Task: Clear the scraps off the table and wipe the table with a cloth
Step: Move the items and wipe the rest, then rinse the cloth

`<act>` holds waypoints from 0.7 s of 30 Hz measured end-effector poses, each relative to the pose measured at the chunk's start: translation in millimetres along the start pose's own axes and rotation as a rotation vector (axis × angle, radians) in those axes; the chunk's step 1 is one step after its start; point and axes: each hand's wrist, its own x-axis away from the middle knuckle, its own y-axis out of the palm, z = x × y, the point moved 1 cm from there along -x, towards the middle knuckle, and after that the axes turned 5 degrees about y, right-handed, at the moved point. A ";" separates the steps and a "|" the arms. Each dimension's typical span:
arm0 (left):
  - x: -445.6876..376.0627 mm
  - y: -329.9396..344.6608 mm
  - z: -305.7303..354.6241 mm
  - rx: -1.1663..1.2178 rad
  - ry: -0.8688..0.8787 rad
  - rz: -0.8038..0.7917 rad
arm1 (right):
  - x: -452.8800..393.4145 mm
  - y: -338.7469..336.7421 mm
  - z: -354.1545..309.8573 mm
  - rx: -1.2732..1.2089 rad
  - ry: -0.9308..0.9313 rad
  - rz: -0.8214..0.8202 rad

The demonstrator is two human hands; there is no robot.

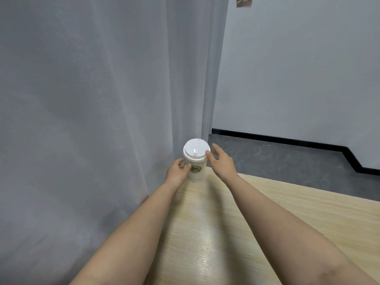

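A white paper cup (196, 171) with a white lid and a green round logo stands upright at the far corner of the light wooden table (267, 212). My left hand (177, 171) touches the cup's lower left side, its fingers curled against the wall. My right hand (221, 160) is at the cup's right, fingers spread, with the thumb tip resting on the lid's rim. No scraps and no cloth are in view.
A grey curtain (92, 99) hangs along the table's left edge and behind the cup. Beyond the table's far edge lies a dark grey floor (277, 159) with a black skirting under a white wall (298, 68).
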 end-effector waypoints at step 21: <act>166.7 185.9 39.8 -0.250 0.317 -0.439 | 183.6 -197.7 157.3 -0.117 0.164 0.368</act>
